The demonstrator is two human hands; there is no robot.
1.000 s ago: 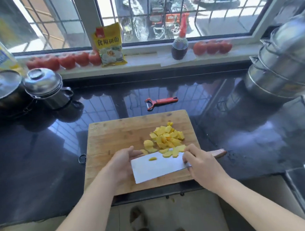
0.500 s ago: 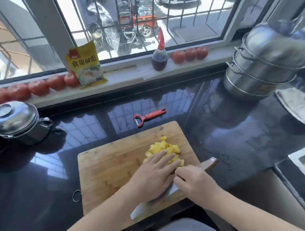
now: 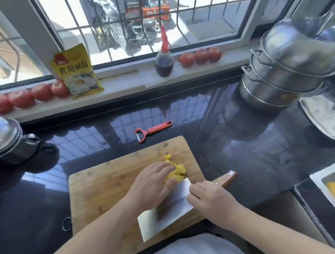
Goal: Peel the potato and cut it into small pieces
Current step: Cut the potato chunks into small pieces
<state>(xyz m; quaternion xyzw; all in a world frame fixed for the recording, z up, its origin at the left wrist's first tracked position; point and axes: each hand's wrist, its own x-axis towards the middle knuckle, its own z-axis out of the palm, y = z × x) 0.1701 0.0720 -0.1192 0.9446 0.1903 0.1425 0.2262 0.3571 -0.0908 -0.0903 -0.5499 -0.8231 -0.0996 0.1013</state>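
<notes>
Right hand [image 3: 211, 198] curled round wooden-handled broad steel cleaver [image 3: 164, 212], blade flat on pale wooden cutting board [image 3: 107, 182]. Left hand [image 3: 151, 184], fingers straight, pressing heap of yellow peeled potato pieces [image 3: 176, 170] against blade. Orange-handled peeler [image 3: 153, 129] beyond, on dark glossy counter [image 3: 253, 150].

Yellow packet [image 3: 77, 72]: printed in dark characters "食用碱面"; stands on the windowsill, leaning against the window frame.
Packet logo: red patch at upper left corner; lettering too small to read.
Sauce bottle [image 3: 164, 62]: no legible label.
Car plate outside: blurred, unreadable.
</notes>
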